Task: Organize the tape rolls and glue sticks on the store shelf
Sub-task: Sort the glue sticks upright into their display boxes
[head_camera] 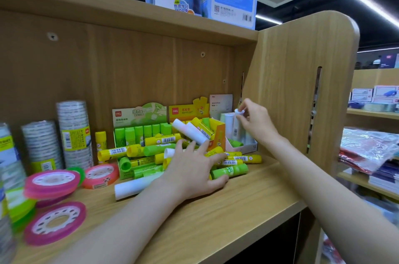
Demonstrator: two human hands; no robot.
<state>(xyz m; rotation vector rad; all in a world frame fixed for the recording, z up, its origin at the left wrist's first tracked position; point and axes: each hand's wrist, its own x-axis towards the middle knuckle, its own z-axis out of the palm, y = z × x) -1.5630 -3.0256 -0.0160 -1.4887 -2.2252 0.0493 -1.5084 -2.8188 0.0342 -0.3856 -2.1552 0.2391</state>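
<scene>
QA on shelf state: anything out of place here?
Yes. Loose yellow and green glue sticks lie heaped across the wooden shelf instead of upright in their display boxes; two white sticks lean askew on the orange box.

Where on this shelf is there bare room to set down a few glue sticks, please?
The shelf board is bare along its front edge, right of the left hand, out to the side panel. The loose glue stick pile and pink tape rolls crowd the rest.

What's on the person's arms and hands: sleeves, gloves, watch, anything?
Nothing visible. Left hand and right hand are bare, with no gloves, rings or watch. Both forearms are uncovered to the frame edge; no sleeve shows. Fingers carry no tape or markings.
</scene>
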